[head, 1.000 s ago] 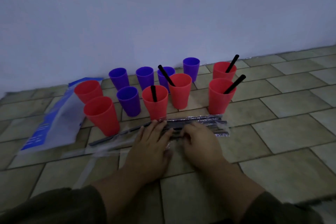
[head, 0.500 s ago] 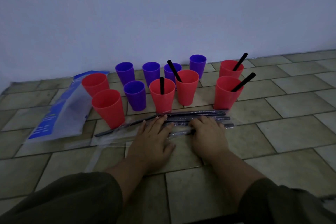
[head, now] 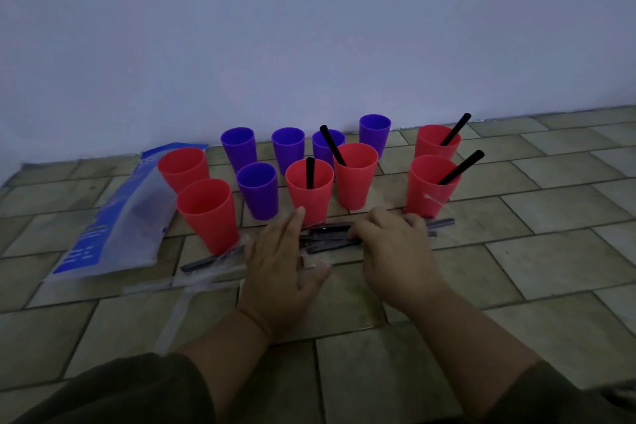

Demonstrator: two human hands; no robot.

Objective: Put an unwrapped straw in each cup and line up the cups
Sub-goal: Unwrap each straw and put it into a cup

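Nearest, left hand (head: 280,263) flat with fingers spread and right hand (head: 392,244) with fingers curled down, both on the bundle of wrapped straws (head: 330,234) lying on the tiled floor (head: 516,251); whether the right one grips any, impossible to tell. Just beyond, red cups (head: 309,189) and purple cups (head: 258,189) loosely clustered, four red ones holding black straws (head: 461,167). At far left, a blue-and-clear plastic bag (head: 113,224) by the wall (head: 309,27).
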